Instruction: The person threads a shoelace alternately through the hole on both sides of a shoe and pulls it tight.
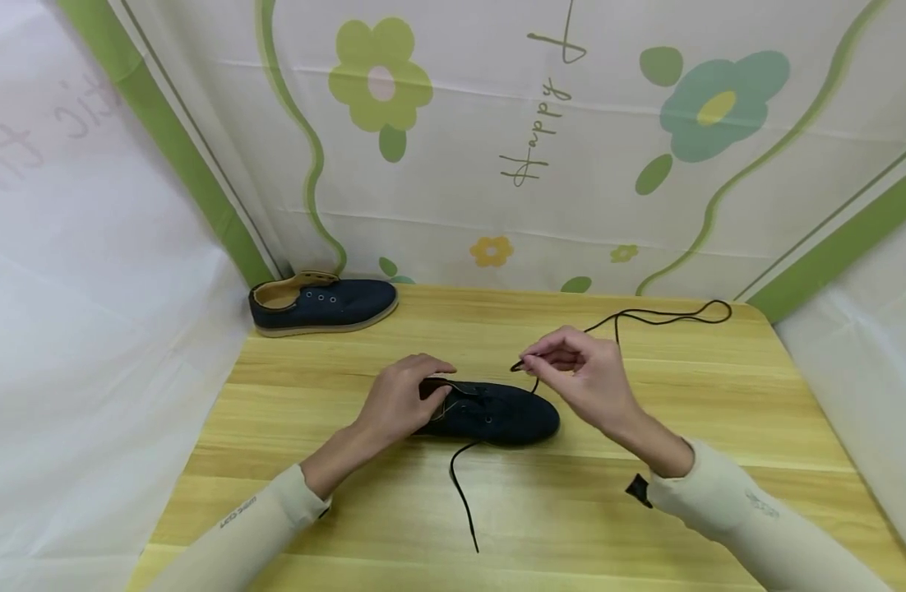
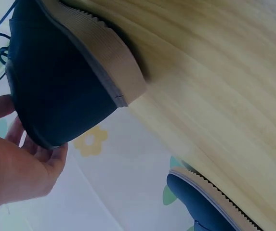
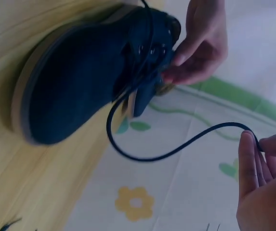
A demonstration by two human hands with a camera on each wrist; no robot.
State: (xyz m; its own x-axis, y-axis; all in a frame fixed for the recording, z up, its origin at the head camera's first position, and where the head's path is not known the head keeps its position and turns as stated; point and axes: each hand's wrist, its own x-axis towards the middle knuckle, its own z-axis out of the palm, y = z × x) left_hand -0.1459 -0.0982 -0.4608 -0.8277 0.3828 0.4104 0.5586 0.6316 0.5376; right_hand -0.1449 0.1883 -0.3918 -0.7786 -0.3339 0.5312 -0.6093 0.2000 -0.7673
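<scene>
A dark navy shoe (image 1: pixel 515 418) with a tan sole lies on the table, its toe pointing right in the head view. My left hand (image 1: pixel 401 399) holds it at the ankle opening, thumb on the near side and fingers on the far side. In the left wrist view, fingertips (image 2: pixel 56 156) curl against the collar of the shoe (image 2: pixel 65 82). Above and beyond the toe, my right hand (image 1: pixel 582 374) pinches a black shoelace (image 3: pixel 176 151) between thumb and fingers. That lace runs in a loose curve back to the eyelets (image 3: pixel 152 50).
A second navy shoe (image 1: pixel 357 306), its eyelets bare of lace, stands at the table's back left corner. One lace end (image 1: pixel 462 493) trails toward the front; a long lace loop (image 1: pixel 690 316) lies back right. Printed fabric walls (image 1: pixel 453 189) enclose the wooden table (image 1: pixel 630 543).
</scene>
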